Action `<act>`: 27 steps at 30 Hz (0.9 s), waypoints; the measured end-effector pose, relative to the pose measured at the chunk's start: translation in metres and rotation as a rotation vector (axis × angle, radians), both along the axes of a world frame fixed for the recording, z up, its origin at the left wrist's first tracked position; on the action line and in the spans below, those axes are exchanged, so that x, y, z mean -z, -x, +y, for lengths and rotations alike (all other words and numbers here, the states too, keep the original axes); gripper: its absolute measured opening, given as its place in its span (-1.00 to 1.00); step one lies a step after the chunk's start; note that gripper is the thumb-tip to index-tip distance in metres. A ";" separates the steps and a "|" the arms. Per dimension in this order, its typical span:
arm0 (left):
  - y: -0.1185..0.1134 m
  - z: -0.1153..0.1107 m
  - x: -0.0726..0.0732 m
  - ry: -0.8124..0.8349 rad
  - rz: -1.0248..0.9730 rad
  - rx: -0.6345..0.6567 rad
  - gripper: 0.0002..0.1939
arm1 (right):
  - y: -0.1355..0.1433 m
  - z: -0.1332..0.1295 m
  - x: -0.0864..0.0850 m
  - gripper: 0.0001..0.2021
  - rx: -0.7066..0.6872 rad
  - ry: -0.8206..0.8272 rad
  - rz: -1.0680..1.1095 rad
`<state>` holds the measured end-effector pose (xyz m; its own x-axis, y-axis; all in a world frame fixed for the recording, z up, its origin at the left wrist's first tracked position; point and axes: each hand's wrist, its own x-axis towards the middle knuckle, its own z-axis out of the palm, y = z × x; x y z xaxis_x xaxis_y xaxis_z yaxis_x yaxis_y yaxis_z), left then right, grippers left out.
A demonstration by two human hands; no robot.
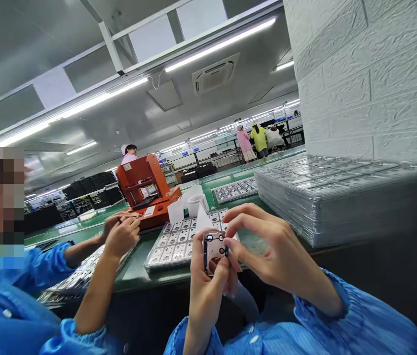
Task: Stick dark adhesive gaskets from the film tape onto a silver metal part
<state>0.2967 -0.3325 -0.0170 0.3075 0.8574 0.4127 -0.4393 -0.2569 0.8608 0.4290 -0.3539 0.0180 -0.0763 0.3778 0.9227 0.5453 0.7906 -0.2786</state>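
Observation:
My left hand [208, 286] holds a small flat part [215, 246] upright by its edges, between thumb and fingers. The part looks clear or shiny, with a dark rim and several dark-ringed round holes. At its upper right edge, my right hand [263, 241] has thumb and index finger closed together; whatever lies between those fingertips is too small to make out. Just behind my hands, a tray of small plates [171, 244] rests on the green table [134, 271]. A roll of white material [195, 199] stands at the tray's back edge, with a strip hanging forward.
Tall stacked clear trays [315, 207] stand at the right beside a white wall [374, 88]. Behind lies another tray [234, 191]. An orange press [149, 190] stands at the back left. A blue-sleeved co-worker [4, 305] works close on the left; people stand far off.

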 end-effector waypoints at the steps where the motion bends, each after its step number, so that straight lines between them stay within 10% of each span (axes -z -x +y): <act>1: -0.002 0.002 -0.001 0.017 0.008 -0.010 -0.57 | -0.002 0.004 0.001 -0.90 -0.006 0.021 0.009; 27: -0.037 0.097 0.030 0.293 0.138 -0.018 -0.73 | -0.035 0.104 0.036 -0.86 -0.069 0.669 0.187</act>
